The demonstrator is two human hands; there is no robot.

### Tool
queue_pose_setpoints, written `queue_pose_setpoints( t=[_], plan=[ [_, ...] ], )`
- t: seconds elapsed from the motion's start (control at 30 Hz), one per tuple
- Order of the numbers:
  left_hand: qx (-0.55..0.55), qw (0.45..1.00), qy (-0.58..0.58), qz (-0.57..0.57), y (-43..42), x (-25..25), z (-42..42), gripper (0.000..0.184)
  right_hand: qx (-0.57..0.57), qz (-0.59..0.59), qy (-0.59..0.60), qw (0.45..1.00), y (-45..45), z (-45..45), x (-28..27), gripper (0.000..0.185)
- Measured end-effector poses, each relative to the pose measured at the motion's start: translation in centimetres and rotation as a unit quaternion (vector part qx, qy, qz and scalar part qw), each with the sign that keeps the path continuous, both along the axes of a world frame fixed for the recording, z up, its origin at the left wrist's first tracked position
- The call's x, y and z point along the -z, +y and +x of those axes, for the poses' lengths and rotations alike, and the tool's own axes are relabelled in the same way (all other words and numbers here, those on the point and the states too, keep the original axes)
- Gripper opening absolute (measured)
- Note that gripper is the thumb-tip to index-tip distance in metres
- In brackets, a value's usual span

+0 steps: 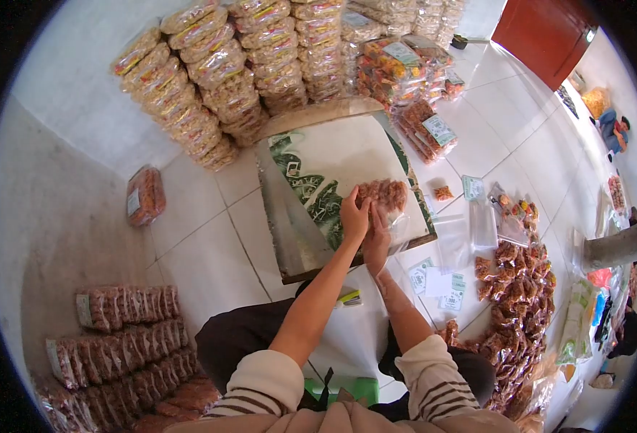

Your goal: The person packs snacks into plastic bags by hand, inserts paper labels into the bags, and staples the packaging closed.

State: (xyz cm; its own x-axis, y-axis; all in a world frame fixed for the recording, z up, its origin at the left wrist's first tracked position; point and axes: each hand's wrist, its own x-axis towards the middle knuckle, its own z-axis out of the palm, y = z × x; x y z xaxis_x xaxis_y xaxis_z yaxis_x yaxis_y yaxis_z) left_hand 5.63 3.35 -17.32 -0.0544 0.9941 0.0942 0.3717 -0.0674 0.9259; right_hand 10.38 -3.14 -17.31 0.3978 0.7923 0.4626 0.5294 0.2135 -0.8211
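Left hand [354, 219] and right hand [377, 242] close together, both gripping the near-left edge of a clear snack bag [389, 195], brown pieces inside. Bag is over the near-right part of the low worktop [347, 144]. Stapler [348, 297] on the floor between the knees. To the right: loose labels [452, 294], clear sleeves [484, 227], heap of small bags [517, 299]. Tall cracker stacks [214, 68] behind, by the wall.

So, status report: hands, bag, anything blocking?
Left hand and right hand together at the snack bag's near side, grip unclear. Bag over the board. Nothing seen blocking.
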Motion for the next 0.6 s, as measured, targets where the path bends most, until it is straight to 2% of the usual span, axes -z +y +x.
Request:
queue_pose_setpoints(
  t=[0.07, 0.13, 0.17, 0.2, 0.23, 0.27, 0.3, 0.37, 0.47, 0.5, 0.57, 0.6],
  plan=[
    [-0.036, 0.999, 0.028, -0.005, 0.0, 0.1, 0.5, 0.046, -0.007, 0.018, -0.038, 0.999, -0.7, 1.2, 0.7, 0.042],
    [-0.053, 0.998, 0.024, -0.013, -0.3, -0.9, 1.2, 0.046, 0.022, -0.128, 0.046, 0.99, -2.3, 2.2, 1.7, 0.037],
    [-0.071, 0.997, 0.023, -0.019, -0.4, -1.5, 1.5, 0.046, 0.025, -0.127, 0.044, 0.991, -2.2, 2.4, 1.9, 0.037],
    [-0.069, 0.997, 0.022, -0.019, -0.4, -2.1, 1.6, 0.046, 0.041, -0.075, 0.073, 0.994, -2.1, 2.6, 2.2, 0.033],
    [-0.04, 0.987, 0.107, 0.111, -0.2, -2.7, 1.5, 0.048, 0.057, -0.022, 0.102, 0.993, -1.9, 2.7, 2.5, 0.031],
    [-0.01, 0.952, 0.19, 0.239, 0.1, -3.1, 1.5, 0.051, 0.06, -0.022, 0.101, 0.993, -1.8, 2.7, 2.1, 0.031],
    [-0.008, 0.952, 0.189, 0.239, 0.4, -3.6, 1.7, 0.051, 0.068, -0.02, 0.094, 0.993, -1.6, 2.4, 1.7, 0.032],
    [0.182, 0.896, 0.279, 0.293, 1.2, -4.3, 1.9, 0.052, 0.078, -0.019, 0.087, 0.993, -1.1, 1.7, 0.5, 0.034],
    [0.241, 0.874, 0.318, 0.278, 2.5, -2.7, 2.2, 0.049, 0.045, 0.01, 0.126, 0.991, -0.2, 1.8, -0.6, 0.038],
    [0.245, 0.856, 0.348, 0.293, 2.9, -2.3, 2.0, 0.047, 0.011, 0.024, 0.097, 0.995, 0.1, 2.1, -0.5, 0.041],
    [0.257, 0.854, 0.341, 0.297, 3.1, -1.8, 1.8, 0.047, -0.024, 0.039, 0.07, 0.996, 0.7, 2.0, -0.9, 0.044],
    [0.267, 0.853, 0.333, 0.301, 3.1, -1.8, 1.5, 0.046, -0.065, 0.058, 0.162, 0.983, 1.1, 1.7, -1.4, 0.044]
  ],
)
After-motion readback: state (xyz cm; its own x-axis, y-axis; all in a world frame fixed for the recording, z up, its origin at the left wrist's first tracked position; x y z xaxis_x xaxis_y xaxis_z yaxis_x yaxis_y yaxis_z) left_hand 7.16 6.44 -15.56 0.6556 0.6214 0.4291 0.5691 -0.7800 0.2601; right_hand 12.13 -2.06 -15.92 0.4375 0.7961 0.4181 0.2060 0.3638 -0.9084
